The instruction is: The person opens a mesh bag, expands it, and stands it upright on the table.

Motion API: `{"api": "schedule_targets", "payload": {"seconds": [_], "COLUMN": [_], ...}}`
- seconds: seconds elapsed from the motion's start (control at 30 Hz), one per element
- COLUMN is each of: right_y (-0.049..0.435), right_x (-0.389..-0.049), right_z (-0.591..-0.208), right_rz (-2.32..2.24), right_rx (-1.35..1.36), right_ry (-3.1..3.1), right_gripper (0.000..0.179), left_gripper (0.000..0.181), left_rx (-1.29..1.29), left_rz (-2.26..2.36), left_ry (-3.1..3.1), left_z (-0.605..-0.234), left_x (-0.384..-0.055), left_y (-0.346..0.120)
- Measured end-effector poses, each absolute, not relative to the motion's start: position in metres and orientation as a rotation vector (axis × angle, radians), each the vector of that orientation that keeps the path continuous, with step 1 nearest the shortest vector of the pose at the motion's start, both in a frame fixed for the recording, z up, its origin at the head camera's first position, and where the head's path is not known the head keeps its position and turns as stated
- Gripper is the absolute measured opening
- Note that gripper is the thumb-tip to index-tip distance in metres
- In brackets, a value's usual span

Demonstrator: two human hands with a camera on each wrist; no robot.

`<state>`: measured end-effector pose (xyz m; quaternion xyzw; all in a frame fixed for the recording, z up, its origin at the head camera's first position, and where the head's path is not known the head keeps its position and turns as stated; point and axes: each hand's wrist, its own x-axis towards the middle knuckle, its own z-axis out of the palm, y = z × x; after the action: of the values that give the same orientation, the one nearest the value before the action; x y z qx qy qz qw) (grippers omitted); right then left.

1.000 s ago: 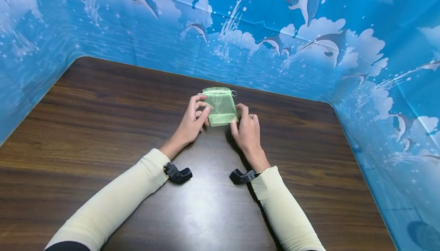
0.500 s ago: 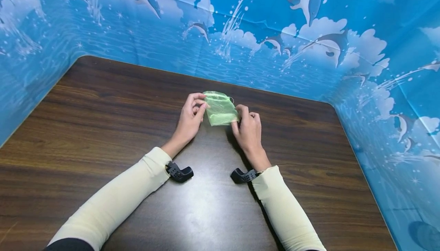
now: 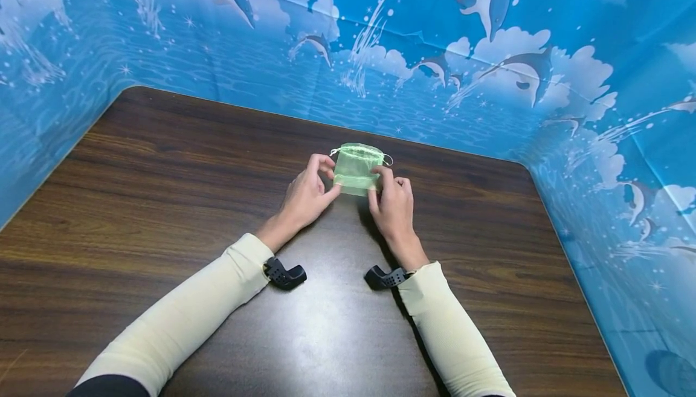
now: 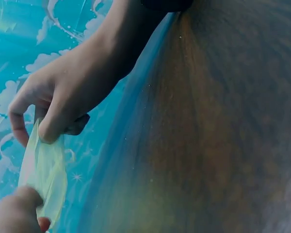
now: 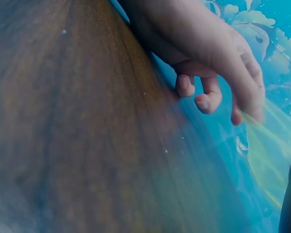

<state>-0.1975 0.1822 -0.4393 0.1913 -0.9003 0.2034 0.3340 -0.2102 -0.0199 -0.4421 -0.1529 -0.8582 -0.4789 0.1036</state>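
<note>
A sheer light-green drawstring pouch is held a little above the table by both hands in the head view. Pale cord loops stick out at its top corners. My left hand pinches its lower left corner, the index finger bent beside the left edge. At the right edge, thumb and index finger of my right hand grip the fabric. Across the left wrist view, the pouch stretches between the two hands. The right wrist view has only part of the pouch, with blurred fingertips at its corner.
Beneath the hands lies a dark wood-grain table with a bright light reflection near its front. A blue dolphin-print curtain stands along the table's back and sides. Black camera mounts project inward from both wrists.
The pouch has shifted slightly right and its mouth turned more upward. My left hand has moved from its upper left side to the lower left corner. My right hand stays nearly still.
</note>
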Motion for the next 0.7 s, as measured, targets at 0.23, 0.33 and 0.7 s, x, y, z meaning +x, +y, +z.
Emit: {"api": "schedule_targets", "payload": {"seconds": [0.23,0.33,0.7], "right_y": [0.174,0.171,0.177], "right_x": [-0.196,-0.196,-0.187], "right_z": [-0.438,-0.437,-0.429], "right_rz": [0.440,0.420,1.458], "right_rx": [0.619,0.618,0.404], "right_ry": [-2.304,-2.309,-2.373], "right_gripper": [0.028,0.027,0.035], "left_gripper": [0.030,0.028,0.019], "left_rx": [-0.272,-0.245,-0.397], "left_rz": [-1.197,-1.098,-1.074], "left_ry": [-2.530,-2.531,-2.218], "left_z": [-0.441,-0.439,-0.439], "left_x": [-0.207,-0.206,-0.207], "left_y": [-0.019,-0.019,-0.021]}}
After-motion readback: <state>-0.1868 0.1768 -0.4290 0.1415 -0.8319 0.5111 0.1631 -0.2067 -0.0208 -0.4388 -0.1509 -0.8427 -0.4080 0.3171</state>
